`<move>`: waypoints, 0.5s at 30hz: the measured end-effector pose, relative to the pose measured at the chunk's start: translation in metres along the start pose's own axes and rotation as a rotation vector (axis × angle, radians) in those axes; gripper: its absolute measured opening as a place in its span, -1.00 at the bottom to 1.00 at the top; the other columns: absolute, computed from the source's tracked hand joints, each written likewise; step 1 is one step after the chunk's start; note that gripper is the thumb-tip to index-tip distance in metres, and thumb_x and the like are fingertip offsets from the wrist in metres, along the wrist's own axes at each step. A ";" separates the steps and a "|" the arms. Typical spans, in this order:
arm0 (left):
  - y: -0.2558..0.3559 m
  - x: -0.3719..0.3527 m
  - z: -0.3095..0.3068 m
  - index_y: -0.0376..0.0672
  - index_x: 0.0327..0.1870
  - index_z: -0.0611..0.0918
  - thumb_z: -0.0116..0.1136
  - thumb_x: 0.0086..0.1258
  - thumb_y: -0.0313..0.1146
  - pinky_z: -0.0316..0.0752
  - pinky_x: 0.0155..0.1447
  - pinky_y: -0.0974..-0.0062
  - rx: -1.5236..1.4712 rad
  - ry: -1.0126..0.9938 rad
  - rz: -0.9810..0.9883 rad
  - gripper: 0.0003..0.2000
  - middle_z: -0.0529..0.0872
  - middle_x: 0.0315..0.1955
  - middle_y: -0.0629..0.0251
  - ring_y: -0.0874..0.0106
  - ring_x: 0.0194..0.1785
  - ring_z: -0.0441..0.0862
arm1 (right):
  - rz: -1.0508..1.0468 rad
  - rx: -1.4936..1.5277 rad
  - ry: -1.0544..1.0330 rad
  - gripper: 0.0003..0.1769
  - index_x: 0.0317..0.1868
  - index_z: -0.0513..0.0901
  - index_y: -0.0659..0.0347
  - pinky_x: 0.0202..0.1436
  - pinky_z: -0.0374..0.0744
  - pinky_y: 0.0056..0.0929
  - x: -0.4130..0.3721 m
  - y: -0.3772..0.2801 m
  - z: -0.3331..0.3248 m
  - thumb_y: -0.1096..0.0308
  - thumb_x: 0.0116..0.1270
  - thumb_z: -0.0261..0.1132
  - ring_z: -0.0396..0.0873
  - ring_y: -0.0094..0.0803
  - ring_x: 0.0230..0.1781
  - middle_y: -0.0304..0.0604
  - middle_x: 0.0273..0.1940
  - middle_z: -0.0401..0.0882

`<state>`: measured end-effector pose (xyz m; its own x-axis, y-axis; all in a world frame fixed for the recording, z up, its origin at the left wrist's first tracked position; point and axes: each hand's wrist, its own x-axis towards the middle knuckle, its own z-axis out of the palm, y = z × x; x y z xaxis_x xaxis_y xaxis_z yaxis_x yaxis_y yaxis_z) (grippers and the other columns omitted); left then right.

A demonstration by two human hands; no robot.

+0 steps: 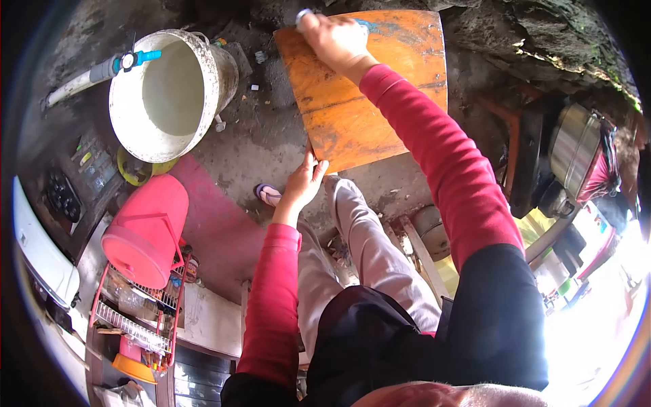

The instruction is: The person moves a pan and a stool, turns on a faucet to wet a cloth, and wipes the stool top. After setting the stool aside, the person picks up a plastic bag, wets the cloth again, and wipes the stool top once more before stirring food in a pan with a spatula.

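An orange wooden board (359, 102) stands on the ground, leaning away from me. My left hand (305, 180) grips its near lower corner. My right hand (332, 37) reaches to the far top edge and is closed on a small pale object (303, 13) pressed against the board; what it is I cannot tell. A blue smear (373, 27) marks the board beside that hand. Both my sleeves are red.
A large white bucket (166, 88) lies tilted at the left under a pipe with a blue tap (129, 61). A pink bucket (146, 230) sits on a wire rack (135, 319). A metal pot (573, 149) stands at the right. My sandalled foot (269, 195) rests on wet concrete.
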<state>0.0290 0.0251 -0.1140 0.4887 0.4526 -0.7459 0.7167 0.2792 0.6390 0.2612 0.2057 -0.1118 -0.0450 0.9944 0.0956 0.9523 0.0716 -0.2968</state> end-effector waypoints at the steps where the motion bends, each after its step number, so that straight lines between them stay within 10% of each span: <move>1: -0.001 0.000 0.001 0.06 0.44 -0.07 -0.18 0.48 -0.07 0.43 0.10 0.21 -0.054 0.010 0.020 -0.41 0.56 0.07 0.00 0.02 0.10 0.52 | 0.000 -0.001 -0.001 -0.89 -0.24 0.42 0.05 -0.39 0.57 -0.14 0.002 -0.005 0.002 0.25 0.29 0.08 0.65 -0.19 -0.38 -0.19 -0.36 0.62; 9: -0.006 0.004 0.003 0.05 0.45 -0.12 -0.15 0.50 -0.16 0.40 0.14 0.30 -0.104 0.003 0.084 -0.40 0.53 0.12 0.01 0.10 0.16 0.51 | 0.059 -0.019 0.079 -0.80 -0.11 0.50 0.02 -0.35 0.55 -0.12 -0.033 0.011 -0.008 0.30 0.29 0.03 0.63 -0.28 -0.34 -0.17 -0.28 0.61; 11: -0.017 0.007 0.009 0.03 0.45 -0.14 -0.16 0.51 -0.18 0.40 0.14 0.33 -0.120 0.013 0.135 -0.39 0.53 0.13 0.01 0.13 0.15 0.53 | 0.465 -0.025 0.017 -0.83 -0.19 0.53 0.03 -0.37 0.54 -0.19 -0.057 0.074 -0.044 0.31 0.29 0.03 0.63 -0.30 -0.38 -0.17 -0.31 0.62; 15: -0.013 0.007 0.009 0.00 0.45 -0.15 -0.15 0.51 -0.18 0.42 0.10 0.37 -0.146 0.007 0.140 -0.38 0.54 0.11 0.04 0.18 0.12 0.55 | 0.663 -0.140 0.503 -0.77 -0.11 0.52 0.12 -0.46 0.50 -0.23 -0.075 0.123 -0.048 0.22 0.39 0.03 0.56 -0.08 -0.47 0.00 -0.37 0.60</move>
<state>0.0280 0.0175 -0.1293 0.5750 0.5011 -0.6467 0.5619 0.3327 0.7573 0.3958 0.1364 -0.1098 0.6449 0.6717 0.3647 0.7642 -0.5579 -0.3237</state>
